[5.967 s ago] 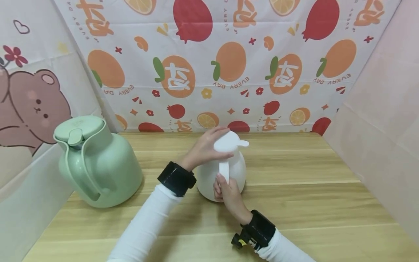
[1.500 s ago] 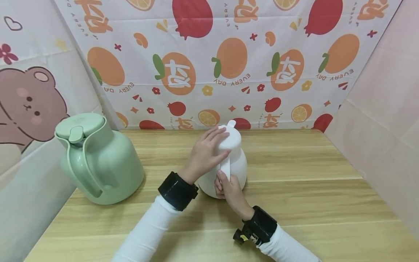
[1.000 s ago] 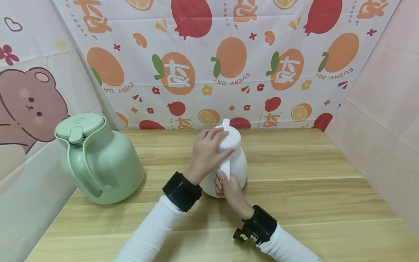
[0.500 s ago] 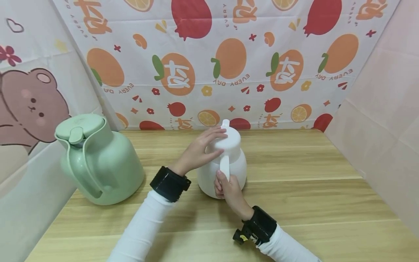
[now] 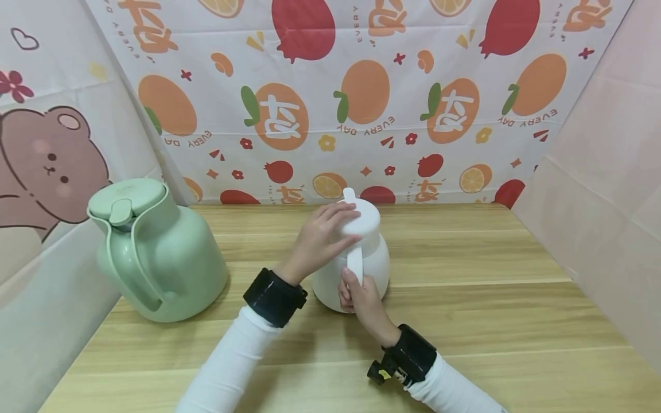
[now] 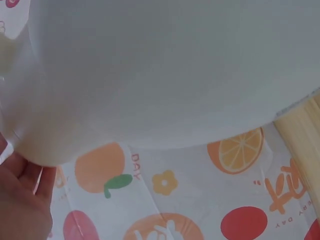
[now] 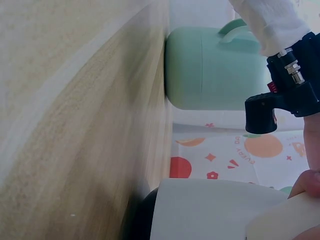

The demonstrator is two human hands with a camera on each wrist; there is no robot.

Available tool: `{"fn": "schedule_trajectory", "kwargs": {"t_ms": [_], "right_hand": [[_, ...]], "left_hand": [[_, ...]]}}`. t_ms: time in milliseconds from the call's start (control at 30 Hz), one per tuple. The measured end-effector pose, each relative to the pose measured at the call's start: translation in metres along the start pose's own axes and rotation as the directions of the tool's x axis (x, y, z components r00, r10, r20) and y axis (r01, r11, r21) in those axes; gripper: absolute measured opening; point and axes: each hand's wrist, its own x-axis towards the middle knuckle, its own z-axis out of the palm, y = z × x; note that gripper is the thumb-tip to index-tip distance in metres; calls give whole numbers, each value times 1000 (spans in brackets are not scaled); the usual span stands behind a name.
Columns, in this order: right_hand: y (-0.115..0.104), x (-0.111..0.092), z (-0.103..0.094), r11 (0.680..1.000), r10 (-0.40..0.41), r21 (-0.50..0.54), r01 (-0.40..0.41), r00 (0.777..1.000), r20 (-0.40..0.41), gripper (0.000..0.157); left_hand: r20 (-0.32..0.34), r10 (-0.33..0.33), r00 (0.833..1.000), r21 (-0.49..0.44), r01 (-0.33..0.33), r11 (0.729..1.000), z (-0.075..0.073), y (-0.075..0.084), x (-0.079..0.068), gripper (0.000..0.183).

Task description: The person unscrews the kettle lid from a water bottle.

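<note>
A white insulated jug (image 5: 377, 269) stands upright on the wooden table in the head view. My left hand (image 5: 317, 244) grips its round white lid (image 5: 364, 218), thumb on the near side and fingers across the far side. The lid's small tab (image 5: 349, 194) points to the back, slightly left. With curled fingers, my right hand (image 5: 364, 298) holds the jug's handle (image 5: 354, 261). In the left wrist view the jug's wall (image 6: 165, 75) fills the upper part, and fingers (image 6: 45, 185) touch its narrow end. The right wrist view shows the jug's side (image 7: 210, 205) at the bottom.
A mint-green jug (image 5: 165, 258) with its lid on stands at the left of the wooden table (image 5: 480, 321). A fruit-printed cloth (image 5: 413, 103) hangs behind, and pale cloths line both sides.
The lid's tab has turned counterclockwise, from pointing right six seconds ago to pointing back-left. My left hand shifted back and forth around the lid; my right hand stayed on the handle.
</note>
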Motion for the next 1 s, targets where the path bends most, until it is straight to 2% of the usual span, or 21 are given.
{"fn": "schedule_trajectory", "kwargs": {"t_ms": [233, 400, 500, 600, 733, 1000], "right_hand": [[1, 0, 0, 1000, -4, 12, 3, 1000, 12, 43], [2, 0, -1, 1000, 2, 20, -3, 1000, 7, 43], [4, 0, -2, 1000, 3, 24, -3, 1000, -1, 43], [4, 0, -2, 1000, 7, 27, -6, 1000, -8, 43], [4, 0, -2, 1000, 13, 22, -12, 1000, -15, 43], [3, 0, -1, 1000, 11, 8, -11, 1000, -11, 43]], "left_hand": [[-51, -6, 999, 139, 13, 990, 6, 6, 1, 41], [-73, -23, 997, 178, 36, 983, 10, 9, 0, 42], [-70, -12, 997, 140, 22, 990, 11, 8, -1, 40], [-60, 0, 998, 33, 2, 999, 10, 4, -4, 35], [-32, 15, 999, -80, -17, 997, 7, -3, -9, 33], [-9, 38, 999, -49, -38, 998, 2, -5, -11, 36]]}}
